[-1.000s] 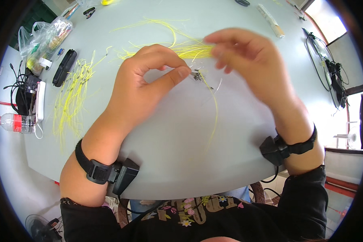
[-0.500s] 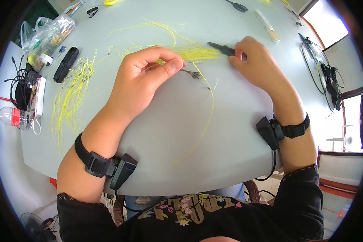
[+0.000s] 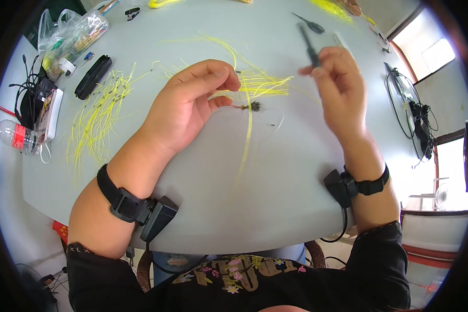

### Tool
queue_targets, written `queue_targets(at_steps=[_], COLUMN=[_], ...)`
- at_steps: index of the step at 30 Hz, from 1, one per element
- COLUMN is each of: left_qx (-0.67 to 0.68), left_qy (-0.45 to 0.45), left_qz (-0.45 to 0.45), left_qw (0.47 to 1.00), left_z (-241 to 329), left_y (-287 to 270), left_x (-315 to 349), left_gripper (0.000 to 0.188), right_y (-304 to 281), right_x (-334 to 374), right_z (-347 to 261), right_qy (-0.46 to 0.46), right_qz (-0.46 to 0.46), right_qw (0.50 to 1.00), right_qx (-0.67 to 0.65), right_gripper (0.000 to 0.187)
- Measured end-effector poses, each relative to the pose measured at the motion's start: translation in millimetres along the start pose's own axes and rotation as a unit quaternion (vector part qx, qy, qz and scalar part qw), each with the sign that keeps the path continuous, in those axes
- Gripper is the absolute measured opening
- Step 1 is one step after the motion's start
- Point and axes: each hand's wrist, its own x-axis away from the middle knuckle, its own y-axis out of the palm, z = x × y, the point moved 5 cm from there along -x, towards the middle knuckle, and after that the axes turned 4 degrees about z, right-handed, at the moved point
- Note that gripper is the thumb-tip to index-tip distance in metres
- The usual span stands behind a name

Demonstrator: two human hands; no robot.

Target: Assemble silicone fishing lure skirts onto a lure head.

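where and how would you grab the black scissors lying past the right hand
Likely best by the handle end of the black scissors, coming from the near right: the thin tip points away to the upper left, while the wider handle end faces this way. The right hand already holds a dark tool, so it may need freeing first.

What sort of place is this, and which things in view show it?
Probably an indoor workroom for handwork, though it could be a home: a broad grey table bears loose yellow strands, and the right hand holds a dark scissors-like tool.
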Motion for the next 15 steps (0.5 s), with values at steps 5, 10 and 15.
queue_targets(at_steps=[5,10,15], left_qx=[0.038,0.062,0.158], left_qy=[-0.029,-0.062,-0.092], left_qz=[-0.009,-0.043,-0.053], left_qw=[0.999,0.995,0.982], left_z=[0.4,1.5,3.4], left_y=[4.3,12.5,15.2], left_x=[2.7,5.3,5.8], left_gripper=[0.021,0.022,0.020], right_y=[28.0,29.9,27.1], right_x=[17.2,19.6,23.2], right_z=[-43.4,-54.8,-49.2], right_qy=[-0.142,-0.166,-0.058], right_qz=[-0.168,-0.164,-0.145], right_qw=[0.971,0.967,0.982], right_qx=[0.093,0.101,0.108], right_gripper=[0.016,0.015,0.015])
